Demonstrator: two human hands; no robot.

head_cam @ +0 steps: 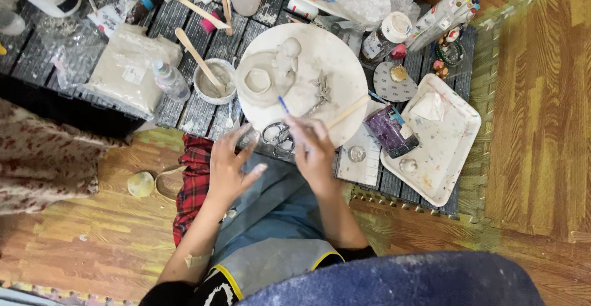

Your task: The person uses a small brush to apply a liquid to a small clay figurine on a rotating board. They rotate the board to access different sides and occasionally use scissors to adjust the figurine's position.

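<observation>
Nearest you is your lap, covered by a grey-blue apron [271, 220] over red plaid cloth. Just above it your left hand [229, 165] hovers with its fingers spread loosely, holding nothing, close to a pair of scissors [278, 138] lying at the near edge of the table [37, 60]. Your right hand [315, 149] is pinched around a thin brush [288, 110] with a blue tip, which points up toward the round white board [335, 60]. On that board sits a pale clay piece [266, 78], a small bowl shape with a little figure beside it, just past the brush tip. Left of the board stands a small cup of slip [214, 82] with a wooden stick in it. Right of it lies a white paint-speckled tray [440, 152]. Farther back are bottles and plastic wrap.
</observation>
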